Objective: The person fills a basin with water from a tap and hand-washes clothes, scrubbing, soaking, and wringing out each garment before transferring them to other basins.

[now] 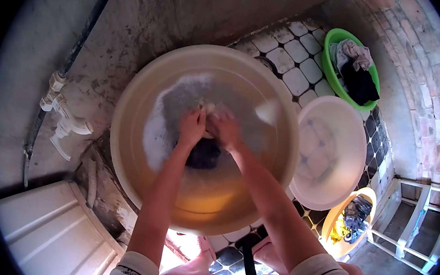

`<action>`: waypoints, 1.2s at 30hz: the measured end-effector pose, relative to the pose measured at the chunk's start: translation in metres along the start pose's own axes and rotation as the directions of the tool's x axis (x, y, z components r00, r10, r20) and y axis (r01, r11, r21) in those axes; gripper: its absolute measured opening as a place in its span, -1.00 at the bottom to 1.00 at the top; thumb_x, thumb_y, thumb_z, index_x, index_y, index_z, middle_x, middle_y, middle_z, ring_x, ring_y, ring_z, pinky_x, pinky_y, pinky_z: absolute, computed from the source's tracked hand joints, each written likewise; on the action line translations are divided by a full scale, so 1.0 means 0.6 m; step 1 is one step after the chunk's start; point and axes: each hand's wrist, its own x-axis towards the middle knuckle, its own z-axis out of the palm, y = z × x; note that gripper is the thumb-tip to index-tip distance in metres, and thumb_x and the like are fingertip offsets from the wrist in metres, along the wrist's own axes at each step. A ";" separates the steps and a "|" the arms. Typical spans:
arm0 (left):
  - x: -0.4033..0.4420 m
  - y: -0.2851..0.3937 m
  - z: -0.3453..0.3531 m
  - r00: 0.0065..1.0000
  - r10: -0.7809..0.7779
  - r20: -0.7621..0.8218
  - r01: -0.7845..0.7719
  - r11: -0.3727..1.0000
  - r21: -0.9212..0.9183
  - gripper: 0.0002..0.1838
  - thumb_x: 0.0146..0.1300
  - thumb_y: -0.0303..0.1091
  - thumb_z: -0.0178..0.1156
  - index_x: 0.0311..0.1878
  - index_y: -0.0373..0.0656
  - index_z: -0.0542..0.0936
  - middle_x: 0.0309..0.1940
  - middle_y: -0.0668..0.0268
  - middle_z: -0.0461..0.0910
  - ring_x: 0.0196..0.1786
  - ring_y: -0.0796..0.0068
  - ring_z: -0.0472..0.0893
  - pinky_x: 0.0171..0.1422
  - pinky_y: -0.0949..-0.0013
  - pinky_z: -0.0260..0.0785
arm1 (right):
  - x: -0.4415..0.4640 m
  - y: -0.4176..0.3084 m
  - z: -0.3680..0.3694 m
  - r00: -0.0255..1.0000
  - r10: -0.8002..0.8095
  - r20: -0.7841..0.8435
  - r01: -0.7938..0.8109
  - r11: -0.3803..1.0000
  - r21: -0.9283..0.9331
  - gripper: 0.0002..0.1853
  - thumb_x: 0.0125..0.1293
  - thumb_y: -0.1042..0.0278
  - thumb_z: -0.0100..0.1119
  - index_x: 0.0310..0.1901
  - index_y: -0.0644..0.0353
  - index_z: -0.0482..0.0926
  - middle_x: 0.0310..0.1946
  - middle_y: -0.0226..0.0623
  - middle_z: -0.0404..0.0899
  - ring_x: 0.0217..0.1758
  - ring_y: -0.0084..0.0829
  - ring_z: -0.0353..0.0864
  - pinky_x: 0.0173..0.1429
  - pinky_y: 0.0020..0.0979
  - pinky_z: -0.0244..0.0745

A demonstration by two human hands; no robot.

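Note:
A wide beige basin (126, 129) holds cloudy water with white suds along its left side. Over its middle, my left hand (193, 126) is closed, its fingers bunched on a piece of wet clothing. My right hand (224, 129) is right beside it, fingers curled in on the same bundle and slightly blurred. The dark part of the clothing (203, 156) hangs in the water below my wrists. A small pale part shows between the two hands; I cannot tell whether it is cloth or suds.
At the right stands a pale translucent basin (352, 154). Beyond it, a green tub (327, 68) holds clothes, and an orange tub (330, 220) holds dark and yellow ones. A white tap (67, 119) juts from the left wall above a white lidded box (55, 228). A white rack (411, 227) stands far right.

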 end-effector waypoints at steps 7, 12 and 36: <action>-0.016 0.031 -0.013 0.838 0.069 0.541 0.518 0.210 -0.829 -0.55 0.21 0.02 -0.02 0.02 -0.10 0.42 -0.14 0.23 0.50 -0.15 0.20 0.52 -0.09 0.28 0.40 | 0.007 -0.143 -0.007 0.909 0.202 -0.365 -0.058 0.927 0.370 -0.77 -0.03 0.31 0.16 -0.35 0.27 0.53 -0.20 -0.01 0.47 -0.10 -0.05 0.42 -0.11 -0.15 0.37; -0.066 0.081 -0.028 0.910 0.124 0.395 0.404 -0.057 -0.913 -0.63 0.26 -0.05 -0.06 -0.06 -0.12 0.43 -0.15 0.26 0.50 -0.16 0.35 0.51 -0.09 0.34 0.40 | 0.028 -0.213 -0.078 0.914 0.181 -0.364 -0.071 0.953 0.296 -0.81 -0.03 0.31 0.17 -0.45 0.24 0.45 -0.34 0.03 0.46 -0.14 0.02 0.46 -0.14 -0.18 0.40; -0.139 0.151 -0.039 0.935 0.029 0.353 0.347 0.118 -0.930 -0.55 0.22 0.00 -0.09 0.02 -0.14 0.40 -0.07 0.22 0.45 0.03 0.37 0.43 0.10 0.25 0.31 | 0.071 -0.200 -0.186 0.815 0.151 -0.559 -0.093 0.987 0.130 -0.79 -0.08 0.44 0.18 -0.32 0.12 0.52 -0.15 -0.25 0.45 -0.13 -0.16 0.43 -0.09 -0.27 0.35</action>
